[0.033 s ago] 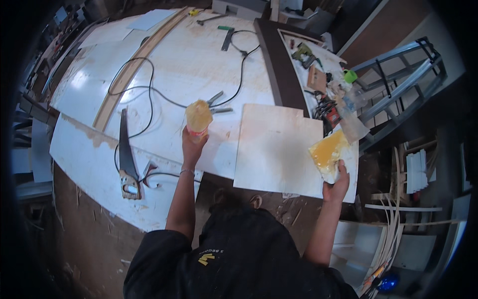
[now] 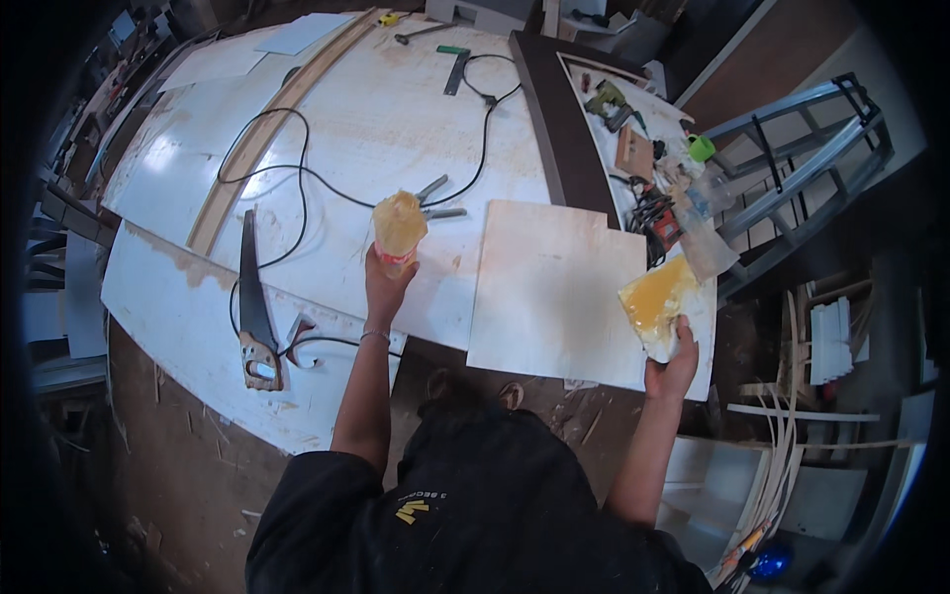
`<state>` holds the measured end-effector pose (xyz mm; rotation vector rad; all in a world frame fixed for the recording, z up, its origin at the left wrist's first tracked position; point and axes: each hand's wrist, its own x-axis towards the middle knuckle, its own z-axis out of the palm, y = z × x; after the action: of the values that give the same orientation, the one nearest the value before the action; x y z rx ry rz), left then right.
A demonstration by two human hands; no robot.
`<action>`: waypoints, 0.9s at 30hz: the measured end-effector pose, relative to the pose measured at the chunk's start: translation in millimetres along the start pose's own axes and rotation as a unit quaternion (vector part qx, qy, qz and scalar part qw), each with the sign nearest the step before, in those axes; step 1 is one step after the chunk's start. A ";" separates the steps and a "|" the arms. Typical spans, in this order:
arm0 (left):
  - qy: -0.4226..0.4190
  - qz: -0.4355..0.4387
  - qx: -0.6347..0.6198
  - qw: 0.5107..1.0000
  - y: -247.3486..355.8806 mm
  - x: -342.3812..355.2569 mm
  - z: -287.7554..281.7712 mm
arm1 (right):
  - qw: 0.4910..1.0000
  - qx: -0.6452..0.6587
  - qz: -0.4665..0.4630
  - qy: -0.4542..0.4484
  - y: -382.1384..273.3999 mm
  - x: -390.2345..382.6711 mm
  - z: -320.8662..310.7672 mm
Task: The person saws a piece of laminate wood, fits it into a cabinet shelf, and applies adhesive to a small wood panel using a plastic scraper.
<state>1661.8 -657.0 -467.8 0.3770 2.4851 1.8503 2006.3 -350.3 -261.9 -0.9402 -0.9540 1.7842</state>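
My left hand is wrapped round a cloudy, yellowish plastic bottle with a red band, held upright over the white work surface. Just behind the bottle lies a grey plier-like tool with spread handles. Off to the right, my right hand grips the near edge of a flat, squarish piece coated in glossy yellow, with a whitish lower part. I cannot make out its exact kind. It is over the right end of a pale wooden board with a notched far corner.
A handsaw lies at the left beside a looping black cable. Farther back are a try square, a hammer and a long wooden strip. Power tools crowd the right, beyond a dark panel; a metal ladder stands alongside.
The whole view has shifted slightly. Both hands keep their holds on the bottle and the yellow-coated piece.
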 end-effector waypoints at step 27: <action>-0.211 -0.142 0.193 0.948 15.9 -31.0 149.1 | 0.982 -0.157 0.079 -0.071 46.7 48.5 -28.2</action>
<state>1718.5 -518.7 -501.0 0.3520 2.4213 1.0443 1999.3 -314.2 -325.0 -1.1225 -1.3118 1.8859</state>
